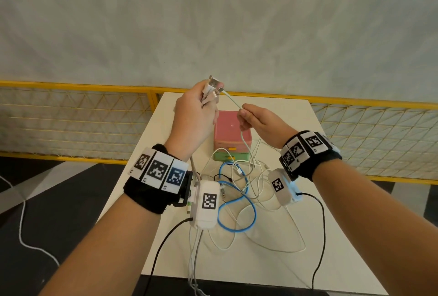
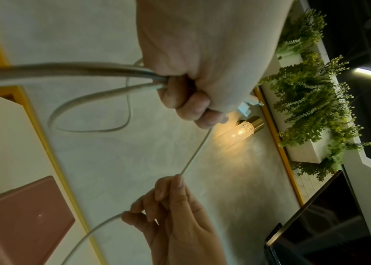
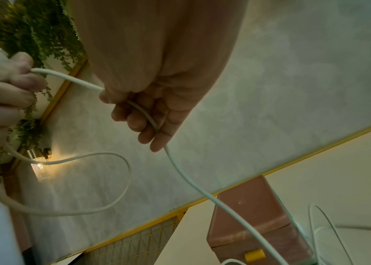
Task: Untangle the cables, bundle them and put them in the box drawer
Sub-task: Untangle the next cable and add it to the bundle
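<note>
- Head view: left hand [image 1: 193, 115] is up high, fist wrapped round a bunch of white plug ends [image 1: 211, 87]; right hand [image 1: 259, 121] just beside it pinches the thin white cable [image 1: 233, 103]. Below both hands, the pink-lidded plastic drawer box [image 1: 231, 136] and the tangled white and blue cables [image 1: 237, 191] lie on the white table [image 1: 279, 110].
- Left wrist view: fingers [image 2: 188, 100] curled tight on grey-white cords.
- Right wrist view: cable threads through the curled fingers [image 3: 139, 118], dropping toward the box.
</note>
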A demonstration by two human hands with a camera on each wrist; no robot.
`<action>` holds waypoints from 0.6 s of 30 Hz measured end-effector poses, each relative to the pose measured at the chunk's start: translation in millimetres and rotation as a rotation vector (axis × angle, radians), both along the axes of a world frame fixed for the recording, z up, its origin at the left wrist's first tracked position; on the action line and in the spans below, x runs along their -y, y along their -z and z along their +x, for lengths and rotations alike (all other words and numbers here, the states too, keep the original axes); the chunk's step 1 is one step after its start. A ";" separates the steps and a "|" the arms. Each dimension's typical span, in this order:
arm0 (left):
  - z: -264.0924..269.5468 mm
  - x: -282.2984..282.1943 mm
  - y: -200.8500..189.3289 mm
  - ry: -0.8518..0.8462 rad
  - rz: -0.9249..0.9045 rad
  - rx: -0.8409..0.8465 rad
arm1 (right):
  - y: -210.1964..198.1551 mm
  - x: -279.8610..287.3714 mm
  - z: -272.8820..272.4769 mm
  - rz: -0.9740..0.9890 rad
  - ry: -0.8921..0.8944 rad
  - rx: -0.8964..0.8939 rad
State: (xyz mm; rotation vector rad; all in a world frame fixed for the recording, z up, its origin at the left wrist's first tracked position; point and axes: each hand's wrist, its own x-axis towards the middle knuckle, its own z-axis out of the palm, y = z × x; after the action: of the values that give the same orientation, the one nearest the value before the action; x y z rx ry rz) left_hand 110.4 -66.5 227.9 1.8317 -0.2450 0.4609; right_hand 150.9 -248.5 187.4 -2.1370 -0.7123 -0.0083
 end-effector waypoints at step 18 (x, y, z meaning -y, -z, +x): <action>-5.7 -31.0 -39.0 -0.148 -0.318 0.046 | 31.4 30.1 -18.8 -0.094 0.152 -0.095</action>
State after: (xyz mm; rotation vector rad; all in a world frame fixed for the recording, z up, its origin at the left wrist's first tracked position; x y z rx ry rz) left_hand 104.7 -35.6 266.9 1.5346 -0.0625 0.6095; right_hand 132.1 -278.6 156.0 -2.2607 -0.5028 0.0458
